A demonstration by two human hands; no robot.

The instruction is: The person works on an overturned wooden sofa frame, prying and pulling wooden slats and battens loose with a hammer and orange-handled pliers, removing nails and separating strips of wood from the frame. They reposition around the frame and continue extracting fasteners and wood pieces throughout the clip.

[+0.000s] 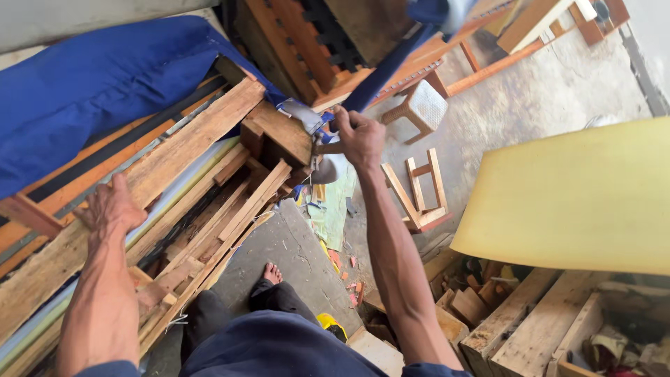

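Over a stacked plank pile [160, 202]: left hand [112, 206] flat and open for bracing, right hand [359, 136] fisted round a hammer handle [328, 148] by the wood block [283, 132].

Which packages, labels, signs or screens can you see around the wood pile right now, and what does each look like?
No package, label, sign or screen can be made out.
Closest things: flat scraps of green, yellow and red sheet on the concrete floor below the right hand; any print is too small to tell.
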